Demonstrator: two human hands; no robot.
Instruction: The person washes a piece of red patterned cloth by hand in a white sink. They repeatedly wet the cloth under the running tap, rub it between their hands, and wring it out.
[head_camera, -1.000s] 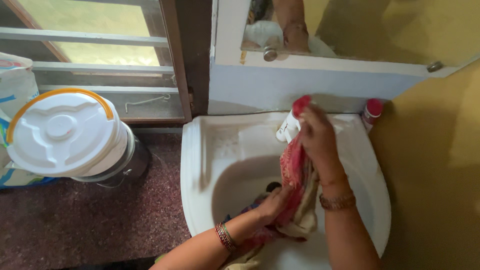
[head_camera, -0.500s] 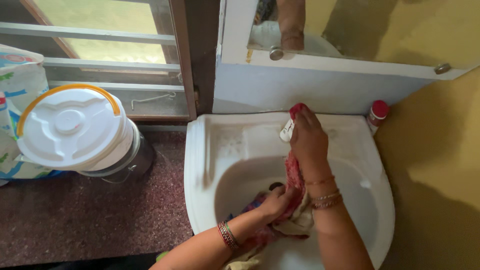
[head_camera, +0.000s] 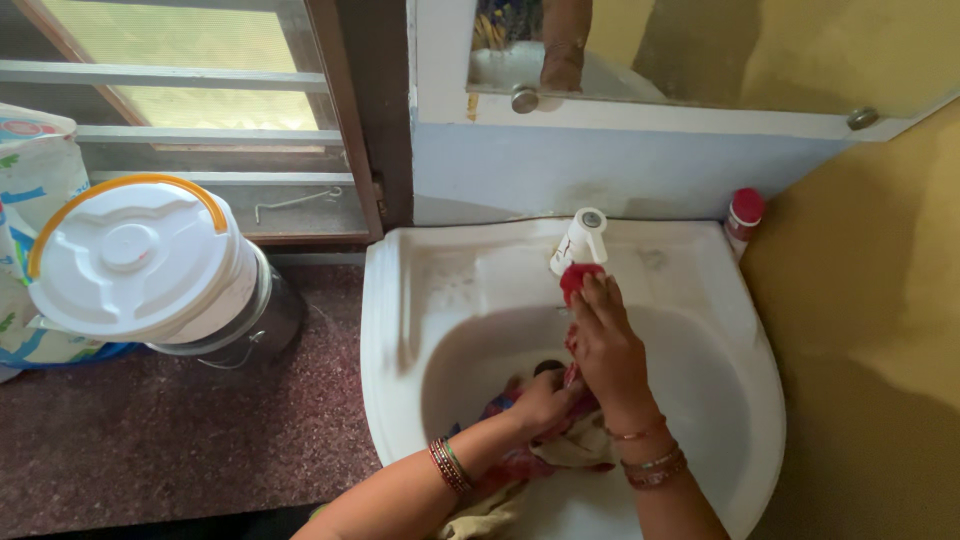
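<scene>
Red patterned cloth (head_camera: 560, 440) inside white sink (head_camera: 400, 320), gripped by left hand (head_camera: 545, 400) and right hand (head_camera: 603, 345).

a round white plastic bucket lid with an orange rim (head_camera: 130, 262) is sitting on a clear-sided bucket (head_camera: 262, 322), which is standing on the dark speckled stone counter (head_camera: 180, 430) to the left of the basin. a printed white and blue sack (head_camera: 35, 180) is leaning just behind the bucket. a brown wooden window frame with pale horizontal bars (head_camera: 200, 130) is running along behind them. a white-framed mirror (head_camera: 700, 60) is hanging above the pale blue wall strip. a small white bottle with a red cap (head_camera: 743, 218) is standing upright against the yellow wall (head_camera: 870, 300).
</scene>
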